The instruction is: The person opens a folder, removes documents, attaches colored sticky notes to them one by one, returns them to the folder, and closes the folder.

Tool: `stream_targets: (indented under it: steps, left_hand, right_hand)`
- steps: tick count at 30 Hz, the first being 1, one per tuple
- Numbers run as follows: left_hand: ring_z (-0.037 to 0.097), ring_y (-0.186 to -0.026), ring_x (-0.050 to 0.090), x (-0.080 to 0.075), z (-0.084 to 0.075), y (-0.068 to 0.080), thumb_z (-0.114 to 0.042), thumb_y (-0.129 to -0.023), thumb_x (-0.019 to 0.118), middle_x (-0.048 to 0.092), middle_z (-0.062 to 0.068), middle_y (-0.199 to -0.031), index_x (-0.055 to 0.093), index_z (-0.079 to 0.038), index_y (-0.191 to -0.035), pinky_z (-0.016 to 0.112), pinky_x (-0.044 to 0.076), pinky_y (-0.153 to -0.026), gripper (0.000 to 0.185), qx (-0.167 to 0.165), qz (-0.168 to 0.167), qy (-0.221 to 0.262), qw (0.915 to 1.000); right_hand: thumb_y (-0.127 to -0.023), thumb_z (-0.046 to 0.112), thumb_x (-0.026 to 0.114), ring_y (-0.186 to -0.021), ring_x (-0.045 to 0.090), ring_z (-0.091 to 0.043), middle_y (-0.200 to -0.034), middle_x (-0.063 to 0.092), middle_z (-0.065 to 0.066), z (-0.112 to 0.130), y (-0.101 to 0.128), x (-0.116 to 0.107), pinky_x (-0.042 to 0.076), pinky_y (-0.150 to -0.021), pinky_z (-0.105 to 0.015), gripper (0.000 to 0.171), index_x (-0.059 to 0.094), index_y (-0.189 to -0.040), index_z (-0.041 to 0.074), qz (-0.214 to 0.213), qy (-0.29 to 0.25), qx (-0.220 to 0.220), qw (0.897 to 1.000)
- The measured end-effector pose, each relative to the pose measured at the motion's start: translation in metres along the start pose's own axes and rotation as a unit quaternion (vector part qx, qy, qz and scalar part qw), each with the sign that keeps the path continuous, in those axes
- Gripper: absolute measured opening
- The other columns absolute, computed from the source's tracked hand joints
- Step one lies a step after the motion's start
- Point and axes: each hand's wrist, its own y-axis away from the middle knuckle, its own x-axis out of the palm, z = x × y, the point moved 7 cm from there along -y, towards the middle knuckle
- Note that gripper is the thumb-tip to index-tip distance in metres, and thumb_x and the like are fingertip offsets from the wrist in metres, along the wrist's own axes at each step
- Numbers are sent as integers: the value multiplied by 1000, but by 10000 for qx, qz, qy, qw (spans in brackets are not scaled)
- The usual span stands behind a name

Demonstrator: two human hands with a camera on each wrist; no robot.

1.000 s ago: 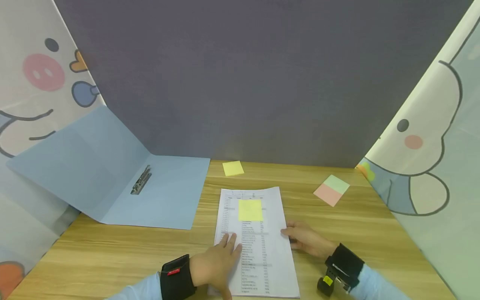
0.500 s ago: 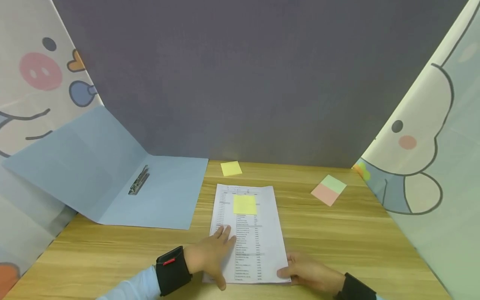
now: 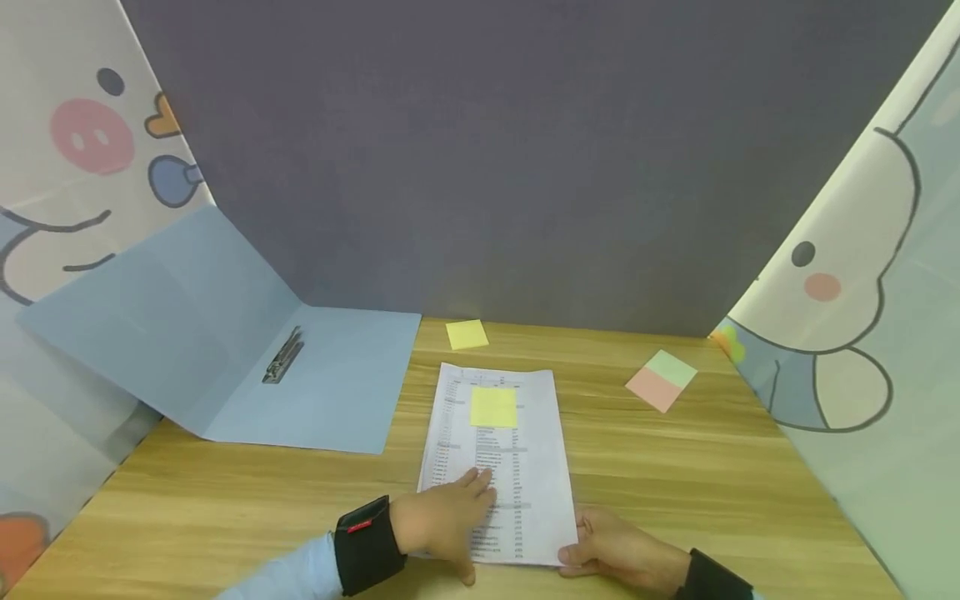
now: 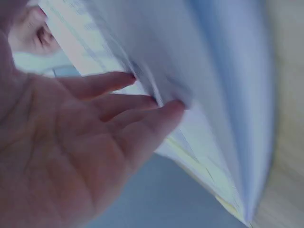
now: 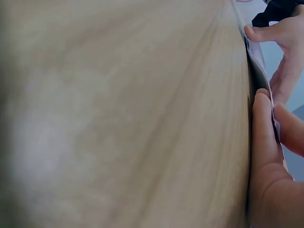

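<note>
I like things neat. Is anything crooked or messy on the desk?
Mostly neat. The printed sheet lies slightly askew to the table edge, and the pink-and-green sticky pad sits turned cornerwise. Nothing is spilled or torn.

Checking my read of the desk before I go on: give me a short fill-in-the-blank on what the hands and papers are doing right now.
1. The yellow sticky note is stuck on the upper part of the ____.
2. The left hand rests flat on the printed sheet, while the right hand holds its near ____ corner.
3. The blue folder lies ____ to the left of the sheet, its metal clip showing.
4. The pink and ____ note pad lies to the right.

Missing words: printed sheet; right; open; green
</note>
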Motion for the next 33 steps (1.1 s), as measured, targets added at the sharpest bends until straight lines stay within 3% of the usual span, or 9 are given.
stream_targets:
  steps: [3,6,13,17,21,24,28,30,33]
  left_hand:
    - [28,-133,35,-3,-16,-7,-52,-64,74,36,10,-145,44,-8,-134,38,35,-105,88,239,-269,-54,9993]
    - [27,-127,43,-5,-27,-12,-58,-66,69,44,9,-139,49,-8,-130,37,38,-102,84,196,-553,-166,9981]
    - [27,-121,50,-2,-35,-17,-60,-71,65,50,9,-133,51,-9,-127,35,42,-98,77,79,-822,-289,9962]
    - [25,-118,52,-1,-37,-17,-49,-81,61,53,8,-131,52,-9,-126,34,43,-97,62,146,-921,-366,9950]
    - [25,-117,54,-2,-38,-15,-41,-84,59,54,8,-130,53,-8,-125,34,43,-96,54,239,-1031,-394,9936]
    - [25,-117,54,-3,-37,-14,-37,-83,60,55,9,-129,53,-7,-125,35,44,-96,52,255,-1075,-258,9935]
    - [23,-113,56,-4,-35,-12,-35,-83,61,58,9,-124,54,-5,-123,33,46,-93,51,258,-1120,-110,9933]
    - [16,-95,63,-4,-34,-11,-32,-82,62,64,5,-109,58,-4,-116,26,51,-80,44,278,-1165,34,9928]
    - [6,-68,58,-8,-34,-8,-28,-81,63,64,-2,-86,63,-6,-103,18,47,-62,30,324,-1366,201,9899]
  right_hand:
    - [-84,0,58,-99,60,-18,-112,63,-14,1,0,-1,51,-83,-28,43,44,-122,-12,-43,73,-19,10000]
    - [-85,2,59,-97,60,-16,-110,63,-10,2,-2,-2,51,-83,-28,46,42,-124,-13,-143,172,-19,9997]
    - [-86,11,61,-95,60,-15,-108,64,-7,0,-6,-2,52,-82,-28,49,43,-126,-11,-218,364,-49,9991]
    - [-96,32,44,-101,61,-19,-113,62,-12,-1,-4,-3,51,-85,-34,56,35,-134,-8,-85,1,98,9999]
    - [-98,50,18,-107,59,-25,-117,60,-20,0,0,-5,48,-90,-39,71,33,-135,-9,80,-685,179,9975]
    - [-100,33,22,-109,58,-25,-118,59,-21,2,2,-4,45,-93,-40,56,33,-132,-12,291,-940,139,9951]
    - [-91,7,40,-108,58,-22,-119,59,-16,1,2,-2,47,-92,-37,45,33,-131,-12,299,-713,181,9968]
    - [-90,5,45,-106,58,-19,-119,60,-14,0,1,-2,48,-89,-34,44,37,-130,-12,190,-507,199,9983]
    - [-91,7,50,-102,60,-17,-115,62,-13,-2,-1,-3,51,-84,-28,39,44,-125,-10,-20,-239,191,9995]
